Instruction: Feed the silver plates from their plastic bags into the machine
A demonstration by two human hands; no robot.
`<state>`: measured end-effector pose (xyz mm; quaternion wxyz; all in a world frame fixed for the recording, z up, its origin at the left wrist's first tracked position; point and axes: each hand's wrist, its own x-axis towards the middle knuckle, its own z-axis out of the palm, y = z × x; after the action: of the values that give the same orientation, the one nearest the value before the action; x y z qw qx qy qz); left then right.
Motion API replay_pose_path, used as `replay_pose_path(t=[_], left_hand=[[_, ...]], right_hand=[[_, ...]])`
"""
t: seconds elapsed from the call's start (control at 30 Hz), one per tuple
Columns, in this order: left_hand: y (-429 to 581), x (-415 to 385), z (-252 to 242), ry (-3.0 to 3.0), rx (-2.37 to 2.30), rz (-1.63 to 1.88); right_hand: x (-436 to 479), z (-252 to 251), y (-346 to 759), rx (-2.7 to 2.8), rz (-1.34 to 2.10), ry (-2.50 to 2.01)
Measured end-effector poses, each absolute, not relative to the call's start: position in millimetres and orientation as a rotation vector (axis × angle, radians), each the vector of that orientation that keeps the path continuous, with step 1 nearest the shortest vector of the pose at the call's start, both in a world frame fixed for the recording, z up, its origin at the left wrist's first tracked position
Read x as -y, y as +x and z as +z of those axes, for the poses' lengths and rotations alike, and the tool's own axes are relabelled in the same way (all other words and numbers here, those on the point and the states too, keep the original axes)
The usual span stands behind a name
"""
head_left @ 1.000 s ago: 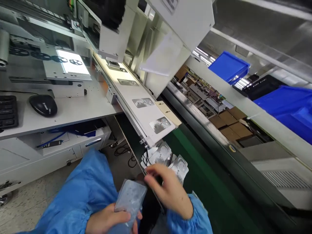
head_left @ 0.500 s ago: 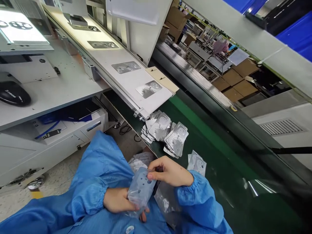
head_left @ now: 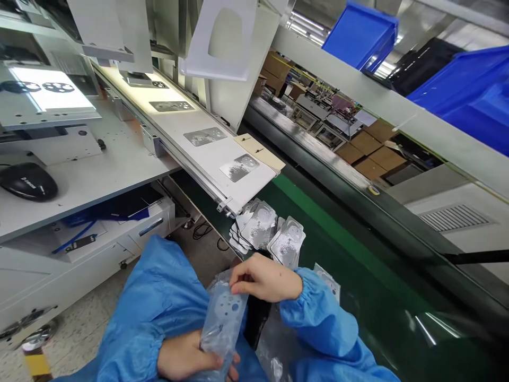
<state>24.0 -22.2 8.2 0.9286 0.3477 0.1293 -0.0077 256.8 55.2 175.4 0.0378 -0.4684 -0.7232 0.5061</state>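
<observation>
A clear plastic bag (head_left: pixel 222 323) with a flat phone back panel showing through it, camera holes toward the top, is stretched between my hands. My left hand (head_left: pixel 185 355) is closed around its lower end, thumb on the front and fingers behind. At the upper edge, my right hand (head_left: pixel 264 278) pinches the bag between thumb and bent fingers. Just beyond my right hand lie two stacks of grey-and-white phone back panels, a left stack (head_left: pixel 257 225) and a right stack (head_left: pixel 288 241). Another panel (head_left: pixel 329 280) is partly hidden by my right sleeve.
A white conveyor (head_left: pixel 250 193) carries several spaced panels and ends above a green belt surface (head_left: pixel 382 302). On the left are a desk with a black mouse (head_left: pixel 27 180) and a lit screen (head_left: pixel 43 90). Crumpled clear plastic (head_left: pixel 278 345) lies by my lap. Blue bins (head_left: pixel 361 34) sit upper right.
My hands have drawn farther apart, the left one lower, so the bag is stretched longer between them. The view has tilted up, shifting the surroundings down. Panels on the conveyor look unchanged.
</observation>
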Motion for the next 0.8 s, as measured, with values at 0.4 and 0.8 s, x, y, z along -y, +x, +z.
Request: replay_pose_path(t=[0.4, 0.8], left_hand=[[27.6, 19.1, 1.5, 0.846, -0.402, -0.012], [68.9, 11.5, 13.8, 1.024, -0.438, -0.262]], right_hand=[[-162.6, 178.3, 372.8, 1.789, 0.597, -2.274], [71.3, 104.6, 267.6, 1.955, 1.466, -1.278]])
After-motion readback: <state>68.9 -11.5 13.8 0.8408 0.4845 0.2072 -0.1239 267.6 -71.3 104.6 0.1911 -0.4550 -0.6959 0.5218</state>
